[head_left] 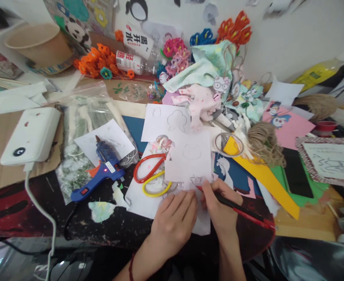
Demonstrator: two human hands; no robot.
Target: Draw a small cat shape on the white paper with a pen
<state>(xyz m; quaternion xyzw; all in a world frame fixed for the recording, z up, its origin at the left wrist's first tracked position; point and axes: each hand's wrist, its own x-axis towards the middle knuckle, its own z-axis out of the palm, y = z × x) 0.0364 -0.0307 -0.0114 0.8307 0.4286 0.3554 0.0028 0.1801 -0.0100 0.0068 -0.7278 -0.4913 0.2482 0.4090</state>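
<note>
In my right hand [220, 201] is a dark pencil with red on it [240, 207], its tip on a white sheet of paper [189, 169]. Faint outlines are drawn on this sheet, including a cat-ear-like shape and some lines close to the tip. My left hand [176, 214] lies flat on the lower part of the sheet, fingers stretched out, just left of the pencil tip. Scissors with red and yellow handle loops [150, 177] lie left of the sheet, their blades hidden. Behind is another paper with a cloud-like outline [157, 123].
A blue hot glue gun [104, 171] with a lit indicator lies at left. Beyond it sits a white power bank [31, 134] with a cable. At right are a tape roll [229, 144], twine [265, 142], a yellow strip [265, 187] and a phone [297, 171]. Fabric [201, 64] is heaped behind.
</note>
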